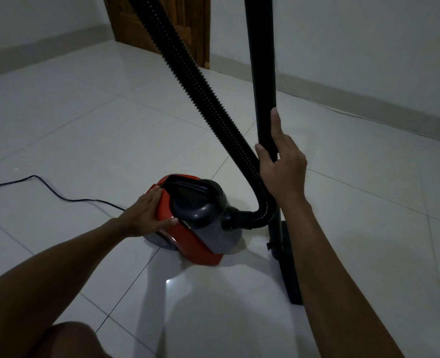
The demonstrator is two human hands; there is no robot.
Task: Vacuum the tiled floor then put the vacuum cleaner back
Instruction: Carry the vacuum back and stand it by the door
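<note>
A small red and grey canister vacuum cleaner (195, 218) sits on the white tiled floor (84, 140) in the middle of the view. My left hand (146, 215) rests flat against its red left side, fingers straight and thumb along the lower edge. A black ribbed hose (200, 99) rises from the canister's right side toward the top of the frame. My right hand (282, 164) grips the upright black wand tube (261, 60). The wand's black floor head (289, 267) stands on the tiles behind my right forearm.
A black power cord (56, 195) snakes over the floor from the left edge toward the canister. A brown wooden door (187, 27) stands in the far corner between two pale walls with skirting. My knee (69, 339) shows at the bottom left.
</note>
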